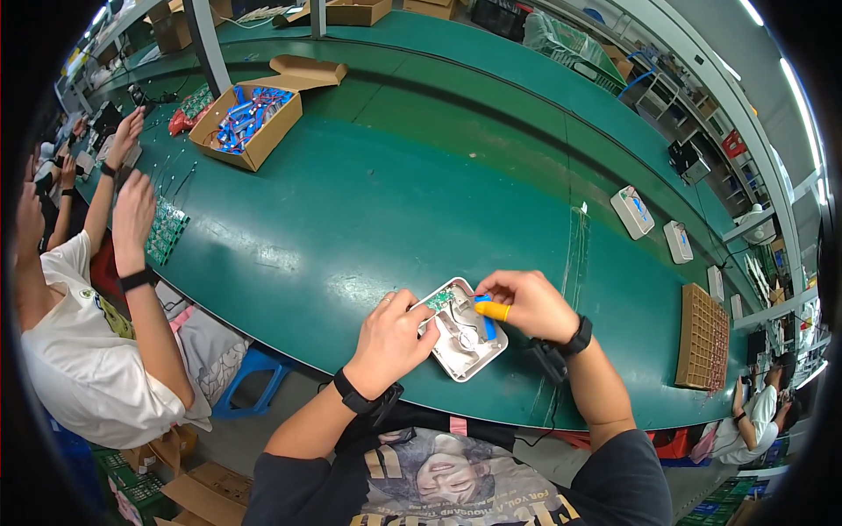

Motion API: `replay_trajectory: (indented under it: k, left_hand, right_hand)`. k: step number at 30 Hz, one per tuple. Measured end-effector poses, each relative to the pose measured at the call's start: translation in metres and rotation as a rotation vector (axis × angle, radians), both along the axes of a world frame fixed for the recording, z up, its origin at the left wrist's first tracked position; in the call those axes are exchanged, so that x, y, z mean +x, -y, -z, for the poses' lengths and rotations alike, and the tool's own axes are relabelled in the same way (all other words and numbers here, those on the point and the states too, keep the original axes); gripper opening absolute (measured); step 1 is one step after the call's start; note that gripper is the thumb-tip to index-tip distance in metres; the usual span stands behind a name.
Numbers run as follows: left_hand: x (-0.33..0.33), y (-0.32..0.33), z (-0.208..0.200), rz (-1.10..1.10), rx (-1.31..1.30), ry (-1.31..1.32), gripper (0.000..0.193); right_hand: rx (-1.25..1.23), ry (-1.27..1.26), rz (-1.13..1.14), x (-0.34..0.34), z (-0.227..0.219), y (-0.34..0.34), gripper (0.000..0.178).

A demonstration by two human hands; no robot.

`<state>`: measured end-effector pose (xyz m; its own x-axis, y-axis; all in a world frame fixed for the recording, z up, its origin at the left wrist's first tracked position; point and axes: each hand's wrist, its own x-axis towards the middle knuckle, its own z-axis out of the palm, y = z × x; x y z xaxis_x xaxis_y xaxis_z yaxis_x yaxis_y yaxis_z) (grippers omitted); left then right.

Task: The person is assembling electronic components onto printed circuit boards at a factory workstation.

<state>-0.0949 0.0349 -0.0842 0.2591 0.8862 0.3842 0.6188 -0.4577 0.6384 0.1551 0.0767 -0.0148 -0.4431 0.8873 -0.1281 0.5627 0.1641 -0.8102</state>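
Note:
A white plastic housing (pixel 465 358) lies tilted on the green bench in front of me, its open side up. Inside it are a green circuit board (pixel 438 302) near the far left corner and a blue cylindrical battery (pixel 489 329) along the right side. My left hand (pixel 392 340) grips the housing's left edge, fingertips close to the board. At the far right corner, my right hand (pixel 529 305) pinches the battery's upper end, where thin wires show. A yellow finger cot (pixel 492 309) covers one of its fingers. The exact contact of the right fingertips is partly hidden.
An open cardboard box (pixel 254 145) of blue batteries stands at the far left. Nearby, a co-worker's hand (pixel 134 210) is above green circuit boards (pixel 165 231). More white housings (pixel 632 213) sit to the right, beyond a divided cardboard tray (pixel 697 337).

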Motion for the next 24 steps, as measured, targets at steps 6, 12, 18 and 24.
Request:
replay_trajectory:
  k: [6, 12, 18, 24]
  left_hand:
    - [0.003, 0.0, -0.002, 0.0, -0.007, 0.01, 0.011]
    - [0.001, 0.0, -0.001, -0.004, -0.013, 0.026, 0.011]
    - [-0.003, 0.0, -0.003, -0.004, -0.018, 0.026, 0.011]
    - [-0.006, -0.002, 0.001, 0.048, -0.053, -0.021, 0.021]
  right_hand:
    - [0.253, 0.304, -0.042, -0.017, 0.007, 0.015, 0.021]
    - [0.349, 0.28, -0.031, -0.016, 0.02, 0.024, 0.034]
    - [0.664, 0.423, -0.165, -0.001, 0.001, 0.056, 0.04]
    - [0.583, 0.464, -0.186, 0.013, 0.023, 0.086, 0.028]
